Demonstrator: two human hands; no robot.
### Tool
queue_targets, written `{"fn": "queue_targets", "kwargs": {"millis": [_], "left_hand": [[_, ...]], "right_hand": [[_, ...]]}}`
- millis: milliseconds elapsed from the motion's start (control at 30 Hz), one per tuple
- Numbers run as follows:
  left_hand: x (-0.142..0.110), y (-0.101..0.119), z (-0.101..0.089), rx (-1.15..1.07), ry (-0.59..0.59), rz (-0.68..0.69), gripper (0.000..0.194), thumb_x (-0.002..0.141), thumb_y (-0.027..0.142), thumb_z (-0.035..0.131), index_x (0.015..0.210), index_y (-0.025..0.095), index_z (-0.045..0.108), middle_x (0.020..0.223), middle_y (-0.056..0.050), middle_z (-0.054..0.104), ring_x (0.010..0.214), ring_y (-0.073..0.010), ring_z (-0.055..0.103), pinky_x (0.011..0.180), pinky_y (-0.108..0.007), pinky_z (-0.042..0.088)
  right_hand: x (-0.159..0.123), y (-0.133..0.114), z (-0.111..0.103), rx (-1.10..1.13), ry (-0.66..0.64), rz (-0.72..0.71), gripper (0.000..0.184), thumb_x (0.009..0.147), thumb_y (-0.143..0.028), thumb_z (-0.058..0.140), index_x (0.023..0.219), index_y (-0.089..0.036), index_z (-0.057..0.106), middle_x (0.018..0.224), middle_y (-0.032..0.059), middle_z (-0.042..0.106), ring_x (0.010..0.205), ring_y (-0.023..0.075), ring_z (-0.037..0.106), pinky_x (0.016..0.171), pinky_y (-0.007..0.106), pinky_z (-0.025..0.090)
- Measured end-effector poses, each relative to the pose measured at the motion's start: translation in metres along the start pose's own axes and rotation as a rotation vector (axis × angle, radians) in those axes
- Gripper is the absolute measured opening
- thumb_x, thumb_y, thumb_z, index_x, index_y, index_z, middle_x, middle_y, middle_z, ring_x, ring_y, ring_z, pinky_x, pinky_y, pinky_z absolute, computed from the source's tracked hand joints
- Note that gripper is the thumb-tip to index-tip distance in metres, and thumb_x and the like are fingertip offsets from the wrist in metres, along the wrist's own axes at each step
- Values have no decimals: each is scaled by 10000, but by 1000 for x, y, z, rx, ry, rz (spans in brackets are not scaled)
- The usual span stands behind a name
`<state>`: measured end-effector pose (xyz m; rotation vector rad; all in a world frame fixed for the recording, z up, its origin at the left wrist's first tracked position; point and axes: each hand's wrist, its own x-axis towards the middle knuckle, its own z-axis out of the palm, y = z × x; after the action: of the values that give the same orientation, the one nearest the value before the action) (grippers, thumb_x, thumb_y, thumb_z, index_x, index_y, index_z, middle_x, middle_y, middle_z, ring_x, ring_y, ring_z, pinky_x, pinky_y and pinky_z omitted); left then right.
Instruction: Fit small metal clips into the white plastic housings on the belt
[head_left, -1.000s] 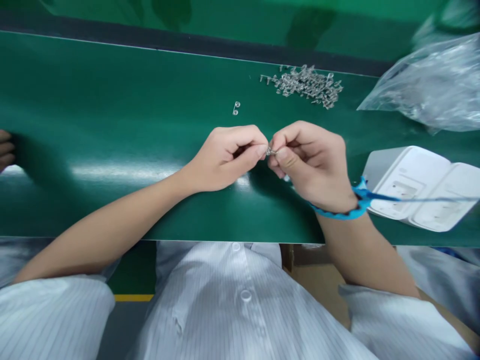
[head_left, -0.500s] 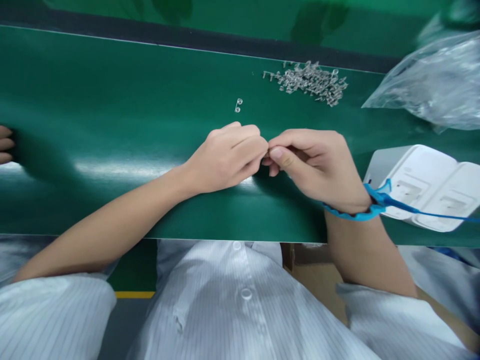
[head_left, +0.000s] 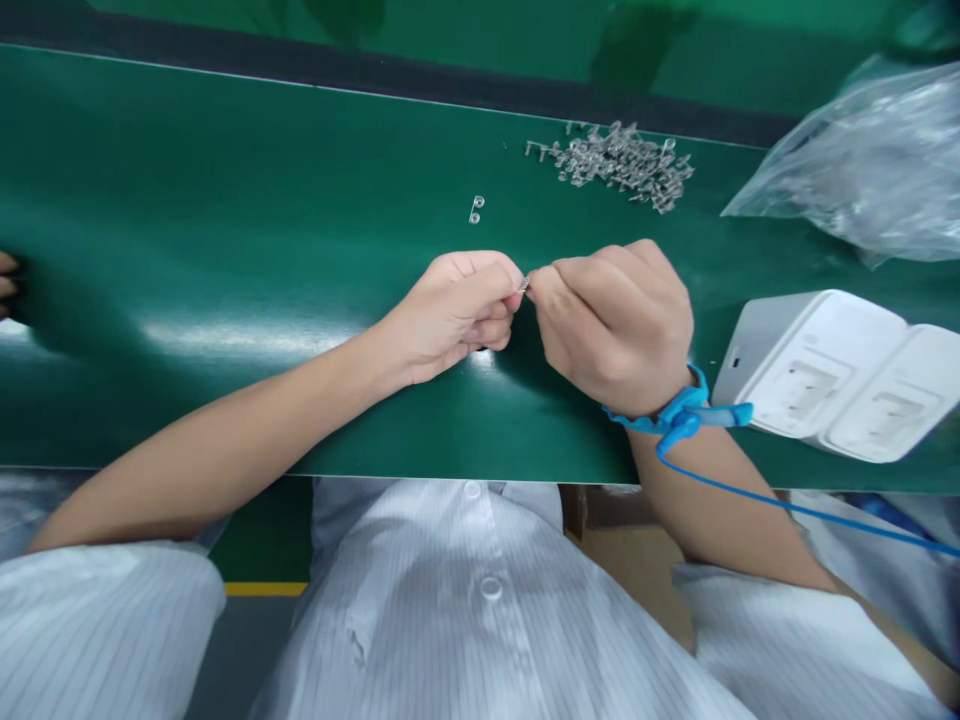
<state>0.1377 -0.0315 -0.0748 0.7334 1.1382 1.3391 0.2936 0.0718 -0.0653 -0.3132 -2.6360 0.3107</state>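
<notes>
Between my two hands, over the near part of the green table [head_left: 225,250], is a small metal spring contact [head_left: 524,285]. My left hand [head_left: 461,315] pinches its left side between thumb and forefinger, the other fingers curled in. The fingertips of my right hand [head_left: 619,315] close on its right end, back of the hand upward; most of the piece is covered by fingers. Beyond my left hand, a single spring contact [head_left: 476,209] with two coils lies flat on the table. Farther off to the right is a loose pile of similar metal contacts [head_left: 622,165].
A clear plastic bag [head_left: 862,170] rests at the far right. Nearer, a white two-part device [head_left: 847,375] stands right of my wrist. A blue wrist strap [head_left: 682,405] trails its cord rightward. At the left edge, another person's fingers [head_left: 6,285] show.
Both hands have rotated: my left now shows its thumb side, my right its back. The metal piece has come into sight between the fingertips. The wrist strap and cord shifted left and down.
</notes>
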Motion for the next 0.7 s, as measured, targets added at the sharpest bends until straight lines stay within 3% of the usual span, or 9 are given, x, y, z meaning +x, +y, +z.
{"fn": "queue_targets", "kwargs": {"millis": [133, 267, 367, 533, 600, 700], "left_hand": [[3, -1, -4, 62, 0, 45, 273, 906, 284, 583, 684, 184, 458, 542, 80, 294, 430, -10, 289, 477, -189, 321], [7, -4, -11, 263, 35, 239, 254, 909, 301, 583, 698, 180, 510, 562, 52, 397, 483, -42, 378, 489, -209, 316], [5, 0, -16, 524, 22, 465, 242, 895, 305, 600, 692, 185, 543, 605, 27, 481, 579, -81, 483, 556, -240, 373], [0, 7, -22, 931, -145, 755, 270, 945, 286, 491, 703, 194, 567, 649, 9, 512, 640, -114, 544, 641, -288, 422], [0, 8, -24, 1032, -180, 807, 319, 969, 309, 457, 683, 194, 539, 642, 11, 488, 632, -115, 536, 651, -302, 428], [2, 9, -27, 1109, -187, 876, 388, 1009, 342, 398, 662, 193, 489, 630, 18, 449, 619, -105, 518, 668, -316, 439]], "right_hand": [[1, 3, 4, 37, 32, -2, 254, 1065, -313, 449, 930, -264, 659, 851, 43, 659, 800, 217, 618, 735, 382, 449], [6, 0, 3, 231, 61, 55, 245, 1043, -352, 528, 912, -230, 696, 868, 48, 700, 818, 206, 653, 709, 345, 482], [10, 1, -6, 589, -63, 177, 264, 1008, -391, 621, 842, -212, 720, 779, 33, 700, 721, 171, 649, 658, 301, 502], [11, 7, -15, 1205, -423, 527, 334, 912, -484, 753, 806, -167, 734, 691, 35, 680, 572, 131, 589, 505, 247, 470], [11, 8, -15, 1235, -489, 569, 414, 882, -556, 764, 762, -164, 709, 648, 26, 643, 539, 119, 545, 481, 243, 444], [12, 5, -17, 1103, -445, 453, 438, 898, -591, 730, 750, -181, 691, 650, 14, 626, 574, 123, 548, 524, 249, 451]]}}
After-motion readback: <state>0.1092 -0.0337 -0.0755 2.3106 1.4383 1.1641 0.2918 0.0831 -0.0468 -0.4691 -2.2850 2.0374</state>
